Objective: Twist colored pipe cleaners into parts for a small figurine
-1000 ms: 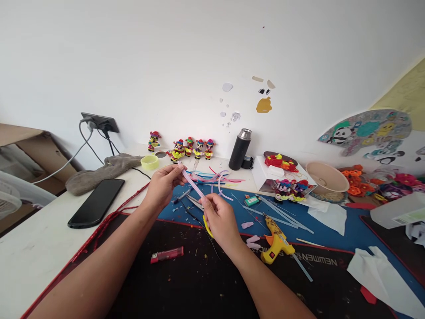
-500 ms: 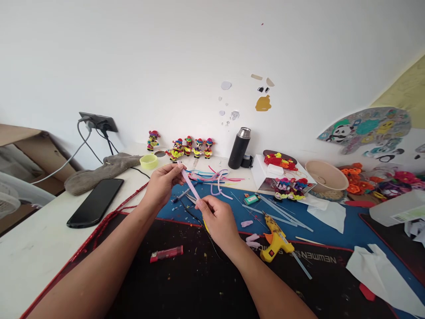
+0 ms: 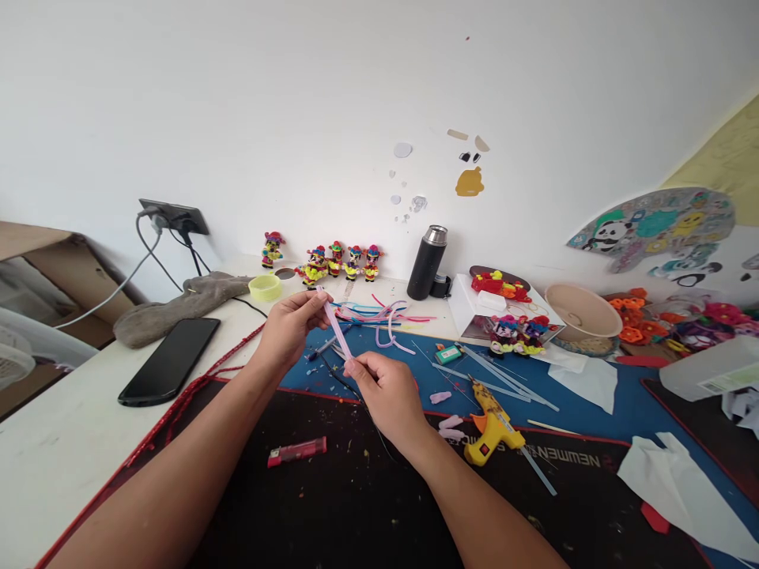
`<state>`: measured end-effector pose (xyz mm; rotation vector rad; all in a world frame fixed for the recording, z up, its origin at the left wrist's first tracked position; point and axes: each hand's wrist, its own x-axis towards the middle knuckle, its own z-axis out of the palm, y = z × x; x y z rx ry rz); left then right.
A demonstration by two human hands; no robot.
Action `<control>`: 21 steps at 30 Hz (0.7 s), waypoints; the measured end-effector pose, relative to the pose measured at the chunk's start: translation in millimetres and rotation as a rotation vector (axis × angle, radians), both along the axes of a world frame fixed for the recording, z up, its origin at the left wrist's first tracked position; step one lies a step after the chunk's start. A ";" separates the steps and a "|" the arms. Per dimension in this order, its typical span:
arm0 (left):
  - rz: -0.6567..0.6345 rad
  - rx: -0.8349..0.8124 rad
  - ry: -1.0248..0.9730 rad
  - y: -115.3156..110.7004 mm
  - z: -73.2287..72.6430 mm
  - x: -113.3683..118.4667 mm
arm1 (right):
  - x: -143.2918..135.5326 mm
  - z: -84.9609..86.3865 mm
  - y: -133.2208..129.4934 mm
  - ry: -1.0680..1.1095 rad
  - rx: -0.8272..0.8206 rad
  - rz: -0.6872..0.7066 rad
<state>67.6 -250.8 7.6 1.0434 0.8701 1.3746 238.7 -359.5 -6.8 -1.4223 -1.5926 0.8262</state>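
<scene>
A pale pink pipe cleaner (image 3: 335,325), seemingly doubled into strands side by side, is stretched between my two hands above the mat. My left hand (image 3: 292,325) pinches its upper end between thumb and fingers. Lower and to the right, my right hand (image 3: 384,392) is closed on the other end, with the thumb on top. Loose coloured pipe cleaners (image 3: 379,316) lie behind the hands. Short pink fuzzy pieces (image 3: 451,428) rest on the mat right of my right hand. Scissors, partly hidden, lie behind the held strands.
A yellow glue gun (image 3: 491,431) and clear glue sticks (image 3: 504,375) lie to the right. A red lighter (image 3: 297,451) is between my forearms. Further back stand a black thermos (image 3: 427,265) and small pipe-cleaner figures (image 3: 317,265). A phone (image 3: 170,361) lies at left.
My right hand has shifted slightly left, toward my left hand, still gripping the pink pipe cleaner. My left hand has barely moved.
</scene>
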 end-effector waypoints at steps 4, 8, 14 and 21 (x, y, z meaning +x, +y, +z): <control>0.000 0.005 0.002 0.0 -0.1 0.1 | 1.2 0.2 -0.7 -0.034 0.037 0.006; -0.033 -0.025 -0.057 1.7 -1.1 -1.5 | 2.6 2.1 -0.8 -0.033 0.076 0.009; -0.086 -0.076 -0.118 4.9 -3.1 -3.9 | 0.9 1.4 -1.1 0.016 0.051 -0.004; -0.086 -0.078 -0.100 3.9 -5.9 -2.7 | 0.4 -6.9 2.0 0.140 -0.004 0.007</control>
